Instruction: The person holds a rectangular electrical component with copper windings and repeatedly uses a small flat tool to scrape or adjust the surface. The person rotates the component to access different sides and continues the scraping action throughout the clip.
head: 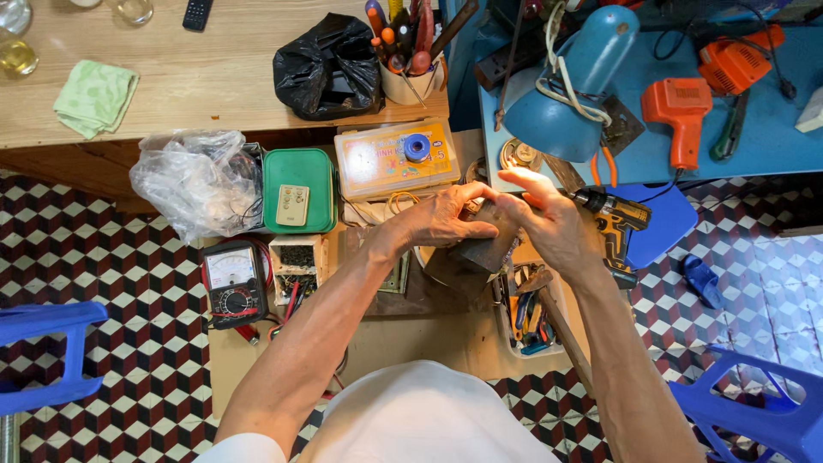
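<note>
- Between the two hands, close under the camera, sits a dark blocky part (490,244), held over the low work surface; what it is exactly I cannot tell.
- Left hand (446,219) wraps the part from the left, its fingers closed around it.
- Right hand (553,225) grips the part's right side, fingers curled on it, the forefinger raised into the lamp light.
- Judged from this grip, the step in hand is turning or inspecting the part under the light; a next move would call for one hand to steady it while the other frees up for a tool.
- Just beyond the right hand lies a cordless drill (613,225); a tray of pliers (531,321) sits below the hands.
- Left of them: an analog multimeter (233,281), a green box (297,190), a crumpled clear bag (193,178).
- Farther off, a blue lamp (570,86) on a blue desk (771,141), an orange tool (680,116), and a wooden desk (197,81) with a black bag (330,67).
- Checkered floor tiles (103,257) and blue stools (51,351) surround it all.
</note>
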